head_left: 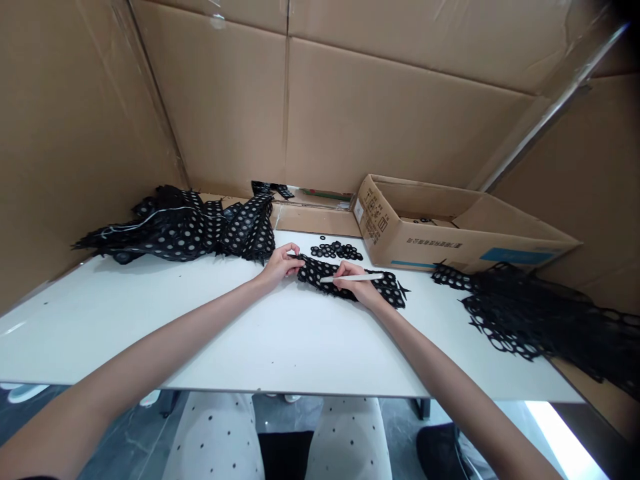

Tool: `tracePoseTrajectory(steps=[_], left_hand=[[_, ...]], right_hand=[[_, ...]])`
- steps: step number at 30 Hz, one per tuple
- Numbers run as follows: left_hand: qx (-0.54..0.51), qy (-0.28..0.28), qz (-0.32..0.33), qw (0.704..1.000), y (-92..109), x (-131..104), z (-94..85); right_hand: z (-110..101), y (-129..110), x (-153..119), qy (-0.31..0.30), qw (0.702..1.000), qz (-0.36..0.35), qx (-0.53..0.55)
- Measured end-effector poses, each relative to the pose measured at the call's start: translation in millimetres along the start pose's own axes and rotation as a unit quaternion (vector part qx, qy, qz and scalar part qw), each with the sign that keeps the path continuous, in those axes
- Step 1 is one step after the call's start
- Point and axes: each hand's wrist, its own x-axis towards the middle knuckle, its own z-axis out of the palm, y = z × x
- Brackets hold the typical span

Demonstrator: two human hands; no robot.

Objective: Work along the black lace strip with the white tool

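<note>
A black sheet with rows of round rings and holes (387, 288) lies on the white table in front of me. My left hand (281, 265) pinches its left end between thumb and fingers. In my right hand (354, 280) is a slim white pen-like tool (373, 276), held like a pencil, its tip resting on or just over the sheet. Behind the sheet lies a loose cluster of small black rings (337, 250), with a single ring (323, 237) a little beyond it.
A heap of black dotted sheets (185, 227), tied with pale string, lies at the back left. On the right stands an open cardboard box (425, 243), with black perforated sheets (530, 313) before it. Cardboard walls (410, 107) enclose the white table (225, 353).
</note>
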Motion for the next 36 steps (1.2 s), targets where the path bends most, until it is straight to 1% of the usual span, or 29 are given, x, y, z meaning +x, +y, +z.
tracePoseTrajectory(steps=[2,3,4,5,6,7,8,10,11,12,13,14,16,19,21,24,27,29,31,33,36], left_hand=[[0.073,0.000,0.044,0.996,1,-2,-1.9],[0.131,0.011,0.076,0.988,2,-3,-3.6],[0.199,0.031,0.113,0.973,5,-5,-5.5],[0.271,0.054,0.156,0.948,8,-8,-7.2],[0.338,0.073,0.201,0.917,12,-11,-8.4],[0.393,0.079,0.244,0.883,16,-15,-8.4],[0.432,0.063,0.282,0.854,20,-19,-7.2],[0.478,-0.018,0.337,0.811,25,-26,-0.8],[0.494,-0.062,0.348,0.794,26,-29,3.8],[0.511,-0.094,0.350,0.780,25,-31,8.4],[0.530,-0.110,0.341,0.768,24,-32,12.6],[0.551,-0.113,0.327,0.760,22,-32,15.9],[0.588,-0.100,0.288,0.749,17,-30,18.7],[0.623,-0.096,0.256,0.733,12,-27,16.4],[0.636,-0.103,0.257,0.720,11,-26,14.8],[0.657,-0.104,0.264,0.698,11,-25,17.2],[0.665,-0.104,0.290,0.680,9,-24,23.0],[0.668,-0.123,0.315,0.663,6,-22,25.9],[0.674,-0.144,0.324,0.648,3,-21,26.6],[0.680,-0.147,0.319,0.643,1,-20,25.6],[0.680,-0.133,0.315,0.649,1,-20,23.5]], right_hand=[[-1,4,2,0.010,0.999,0.002,0.031],[-2,6,3,0.019,0.998,0.002,0.053],[-2,9,4,0.029,0.997,0.002,0.075],[-3,12,6,0.036,0.995,0.000,0.093],[-3,15,7,0.040,0.994,0.000,0.105],[-4,17,7,0.042,0.993,-0.001,0.111],[-4,18,8,0.044,0.992,-0.001,0.114],[-3,20,9,0.053,0.991,0.000,0.123],[-2,20,9,0.058,0.990,0.001,0.131],[-1,19,9,0.061,0.988,0.002,0.140],[0,18,9,0.062,0.987,0.002,0.149],[0,18,8,0.062,0.986,0.001,0.158],[0,17,7,0.068,0.984,-0.006,0.166],[-6,19,6,0.122,0.979,-0.018,0.165],[-12,21,5,0.136,0.978,-0.010,0.158],[-20,23,5,0.105,0.985,0.008,0.136],[-21,21,4,0.101,0.988,0.000,0.117],[-20,20,4,0.099,0.989,-0.006,0.111],[-18,19,4,0.089,0.990,-0.008,0.107],[-17,18,4,0.081,0.991,-0.008,0.102],[-16,19,4,0.080,0.992,-0.010,0.094]])
